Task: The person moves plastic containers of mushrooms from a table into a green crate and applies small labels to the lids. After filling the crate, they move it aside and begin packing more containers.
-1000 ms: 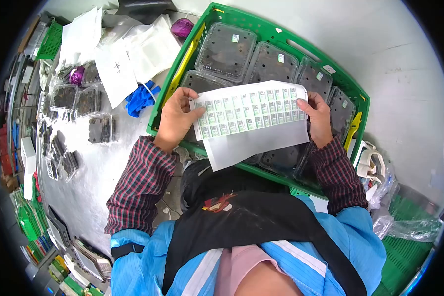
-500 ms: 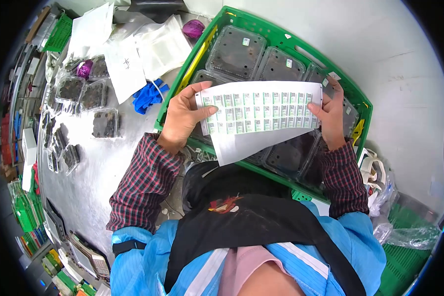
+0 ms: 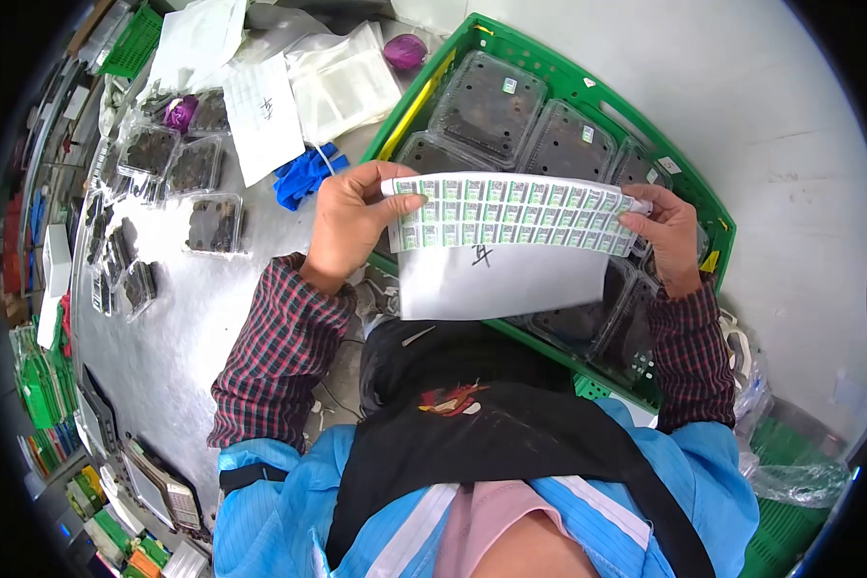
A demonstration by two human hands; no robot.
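Head view, looking down at the worktop (image 3: pixel 212 318). The left hand (image 3: pixel 349 223) pinches the left edge of a sheet of labels (image 3: pixel 511 214), thumb lying across its upper rows and fingers curled behind. The right hand (image 3: pixel 667 236) pinches the sheet's right end between thumb and fingertips. The sheet is held stretched between both hands, at the centre of the frame, above a green crate (image 3: pixel 703 207); its upper part carries rows of small green-and-white labels, and its lower part is a blank white flap with one handwritten mark.

The crate runs from the upper centre to the right of the frame and holds closed clear clamshell boxes (image 3: pixel 491 96) with dark contents, several bearing a small label on the lid. Both forearms wear plaid sleeves (image 3: pixel 279 356) under a blue garment.

On the worktop at upper left lie a white paper (image 3: pixel 260 116) with a handwritten mark, clear plastic bags (image 3: pixel 342 77), blue gloves (image 3: pixel 306 175) just left of the crate, and further clamshell boxes (image 3: pixel 212 223) with dark contents. A purple object (image 3: pixel 407 50) rests near the crate's upper corner; what it is cannot be told.
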